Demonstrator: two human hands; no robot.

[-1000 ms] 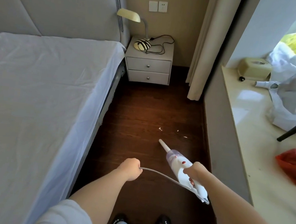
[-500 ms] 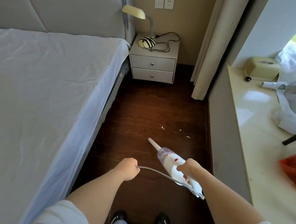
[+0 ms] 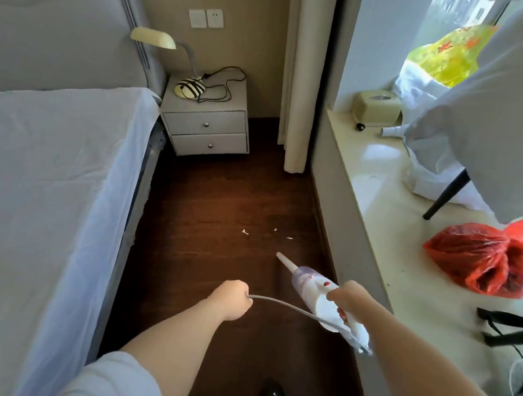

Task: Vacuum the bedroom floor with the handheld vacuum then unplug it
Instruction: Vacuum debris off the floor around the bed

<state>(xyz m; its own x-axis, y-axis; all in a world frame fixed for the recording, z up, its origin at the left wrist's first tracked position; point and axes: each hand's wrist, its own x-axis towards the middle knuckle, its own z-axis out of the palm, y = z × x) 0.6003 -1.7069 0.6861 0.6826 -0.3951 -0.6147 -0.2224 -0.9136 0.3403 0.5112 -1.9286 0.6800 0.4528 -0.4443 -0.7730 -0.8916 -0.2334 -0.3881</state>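
the person stands in the narrow strip of dark wood floor (image 3: 218,212) between the bed (image 3: 37,201) and the window ledge (image 3: 390,248), both arms out in front; the right hand (image 3: 345,297) is wrapped around the handle of the handheld vacuum (image 3: 314,288), a white body with a clear purplish dust cup and a thin nozzle angled down toward the floor; the nozzle tip sits a bit short of a few small white scraps (image 3: 245,232) lying on the boards, not touching them; the left hand (image 3: 231,298) is curled into a fist around the grey cord (image 3: 289,307), which runs across from that fist to the back end of the vacuum; so both hands are clamped on something, one on the vacuum and one on its cord; further back there's a white nightstand (image 3: 206,124) with two drawers in the corner by the bed, with a desk lamp (image 3: 173,50) and a black cable on top, and a wall outlet (image 3: 215,18) above it; a cream curtain (image 3: 300,70) hangs down to the floor beside the ledge; on the ledge there's a red plastic bag (image 3: 491,261), a tissue box (image 3: 376,108), and a yellow bag (image 3: 451,56) up by the window
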